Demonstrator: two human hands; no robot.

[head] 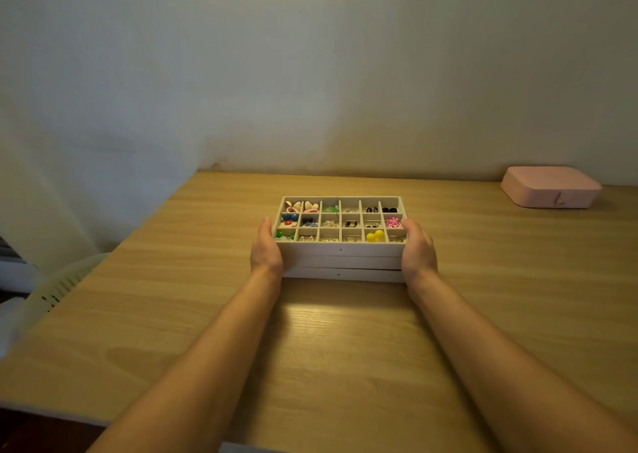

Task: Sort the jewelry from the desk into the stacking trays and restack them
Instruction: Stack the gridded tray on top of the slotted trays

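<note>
**Left hand** [266,250]: set flat against the left end of the stack. Fingers are straight and held together, pointing away from the person. The thumb sits at the upper rim, and nothing is curled round the trays.

**Right hand** [418,250]: mirrors the other, flat against the right end. Fingers are straight and together, with the thumb near the top edge. Both forearms are bare and reach in from the near edge.

**Stack of trays** [341,269]: three pale shallow trays, one upon another with edges roughly flush. It rests on the desk between the two palms, centred and towards the back.

**Top tray** [340,248]: uncovered, divided into three rows of six compartments, most holding small jewelry.
- green beads [284,236]: near-left corner cell
- blue piece [290,216]: middle row, left end
- yellow piece [374,236]: near row, second cell from the right
- pink flower piece [393,223]: middle row, right end
- black pieces [389,209]: far-right corner cell
- Central cells hold small metallic items too fine to identify.

**Desk** [345,349]: light wood grain, pushed against a plain wall [310,73].

**Pink box** [549,187]: closed, with rounded corners. It sits at the far right of the desk by the wall, well apart from the stack.
</note>
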